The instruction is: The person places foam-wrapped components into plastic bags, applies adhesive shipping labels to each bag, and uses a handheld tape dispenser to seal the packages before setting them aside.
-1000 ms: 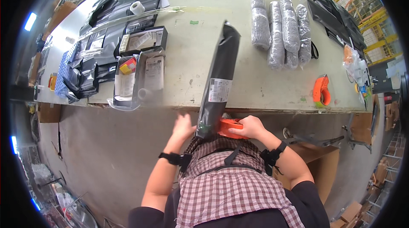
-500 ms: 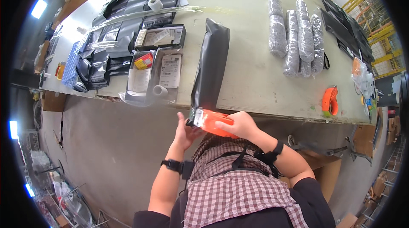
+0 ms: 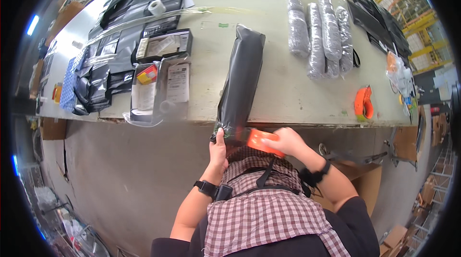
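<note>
A long black plastic-wrapped parcel [image 3: 242,72] lies lengthwise on the table, its near end sticking out past the front edge. My left hand [image 3: 218,152] grips the near left corner of that end, thumb on top and fingers underneath, mostly hidden. In my right hand [image 3: 289,141] is an orange tape dispenser [image 3: 261,141], held just to the right of the parcel's near end. The dispenser's front is blurred, and I cannot tell whether tape runs from it to the parcel.
Several clear-wrapped grey rolls [image 3: 317,38] lie right of the parcel, with another orange tape dispenser [image 3: 363,103] nearer the edge. Leftward are open boxes of labels [image 3: 167,44], black plastic bags [image 3: 103,84] and a white roll [image 3: 156,7]. More black bags [image 3: 374,17] lie far right.
The tape dispenser has moved rightward from the parcel's near left corner across its end. My left hand has gone from spread fingers below the corner to gripping it.
</note>
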`<state>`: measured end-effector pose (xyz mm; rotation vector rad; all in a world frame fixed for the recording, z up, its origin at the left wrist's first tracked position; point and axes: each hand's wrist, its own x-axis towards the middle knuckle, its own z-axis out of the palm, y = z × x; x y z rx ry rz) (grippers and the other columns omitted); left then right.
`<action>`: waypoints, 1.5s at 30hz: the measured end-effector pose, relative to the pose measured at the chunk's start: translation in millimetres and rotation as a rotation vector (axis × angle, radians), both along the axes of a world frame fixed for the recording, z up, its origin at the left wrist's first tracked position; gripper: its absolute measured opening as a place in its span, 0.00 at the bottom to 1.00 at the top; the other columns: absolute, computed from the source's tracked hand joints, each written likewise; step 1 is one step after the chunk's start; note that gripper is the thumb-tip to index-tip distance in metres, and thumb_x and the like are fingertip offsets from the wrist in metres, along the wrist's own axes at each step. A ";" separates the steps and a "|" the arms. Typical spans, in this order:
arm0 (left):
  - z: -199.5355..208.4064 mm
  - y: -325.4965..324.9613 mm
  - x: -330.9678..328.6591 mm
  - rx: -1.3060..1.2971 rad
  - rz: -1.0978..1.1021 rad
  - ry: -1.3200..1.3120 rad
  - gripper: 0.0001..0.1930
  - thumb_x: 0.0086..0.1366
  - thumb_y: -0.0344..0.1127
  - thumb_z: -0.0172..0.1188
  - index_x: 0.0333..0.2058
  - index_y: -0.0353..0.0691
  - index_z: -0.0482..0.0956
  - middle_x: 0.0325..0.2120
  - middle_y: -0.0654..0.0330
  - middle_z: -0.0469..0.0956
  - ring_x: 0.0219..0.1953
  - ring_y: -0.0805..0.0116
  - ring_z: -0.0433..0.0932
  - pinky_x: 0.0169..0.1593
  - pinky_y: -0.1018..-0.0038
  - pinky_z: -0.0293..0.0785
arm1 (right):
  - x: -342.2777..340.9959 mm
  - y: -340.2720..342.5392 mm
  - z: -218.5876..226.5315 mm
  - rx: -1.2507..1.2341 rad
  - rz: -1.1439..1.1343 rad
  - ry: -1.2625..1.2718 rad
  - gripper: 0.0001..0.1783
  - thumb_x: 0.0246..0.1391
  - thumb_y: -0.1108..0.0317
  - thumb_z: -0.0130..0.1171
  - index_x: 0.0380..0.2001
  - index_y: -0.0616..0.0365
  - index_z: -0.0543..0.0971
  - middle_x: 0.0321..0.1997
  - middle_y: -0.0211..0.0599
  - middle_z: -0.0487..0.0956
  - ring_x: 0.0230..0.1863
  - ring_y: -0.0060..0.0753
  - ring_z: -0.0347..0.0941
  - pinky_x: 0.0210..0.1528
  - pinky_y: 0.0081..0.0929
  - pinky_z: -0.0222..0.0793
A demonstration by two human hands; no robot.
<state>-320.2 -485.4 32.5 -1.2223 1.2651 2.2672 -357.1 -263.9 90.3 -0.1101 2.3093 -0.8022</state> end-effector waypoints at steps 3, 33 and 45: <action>-12.2 -9.8 -5.2 -0.186 -0.090 -0.015 0.25 0.59 0.58 0.50 0.40 0.40 0.70 0.31 0.62 0.76 0.30 0.69 0.75 0.31 0.71 0.70 | -5.6 -4.0 -25.5 -0.074 -0.101 -0.147 0.29 0.41 0.40 0.54 0.19 0.60 0.79 0.20 0.47 0.77 0.26 0.48 0.75 0.30 0.37 0.69; 61.0 -47.4 -84.7 -0.221 -1.288 0.181 0.21 0.64 0.44 0.51 0.53 0.42 0.70 0.39 0.66 0.75 0.33 0.81 0.68 0.38 0.82 0.68 | -56.8 65.4 69.4 -0.928 -0.489 -0.449 0.35 0.47 0.54 0.62 0.54 0.58 0.62 0.44 0.33 0.73 0.40 0.17 0.70 0.18 0.12 0.64; 88.7 -34.7 -178.0 -0.321 -1.001 0.346 0.12 0.62 0.39 0.56 0.34 0.35 0.80 0.24 0.65 0.78 0.27 0.80 0.73 0.34 0.82 0.70 | -418.6 84.7 24.5 -0.447 -0.304 0.541 0.43 0.51 0.46 0.53 0.64 0.49 0.48 0.66 0.58 0.43 0.65 0.51 0.49 0.64 0.37 0.50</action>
